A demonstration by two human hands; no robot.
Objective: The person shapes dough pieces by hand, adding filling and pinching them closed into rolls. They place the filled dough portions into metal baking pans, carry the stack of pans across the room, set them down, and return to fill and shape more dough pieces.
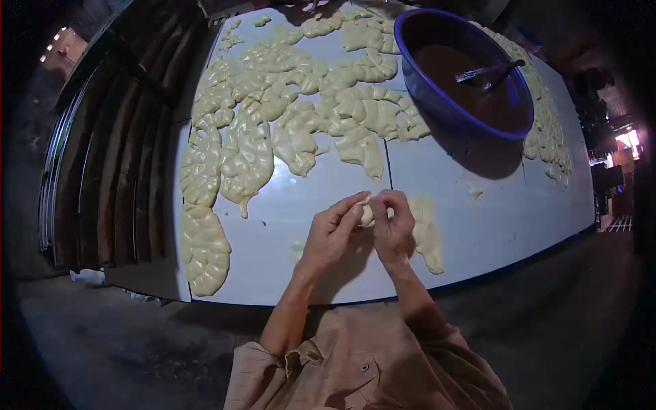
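Observation:
Close to the table's near edge, my left hand (329, 236) and my right hand (393, 229) meet over a small lump of pale dough (367, 216). Both hands are closed, pinching the lump between thumbs and fingers; part of it is hidden behind them. Beside my right hand lies a strip of flattened pale dough (426, 236). Beyond my hands, a wide spread of glossy, soft dough pieces (301, 130) covers much of the white table, many of them touching one another.
A large blue-purple basin (437, 96) of brown filling (451, 75) stands at the far right, a dark-handled utensil (488, 74) resting in it. More dough (547, 130) lies past it. Dark stacked trays or a rack (113, 171) stand left of the white table (287, 239).

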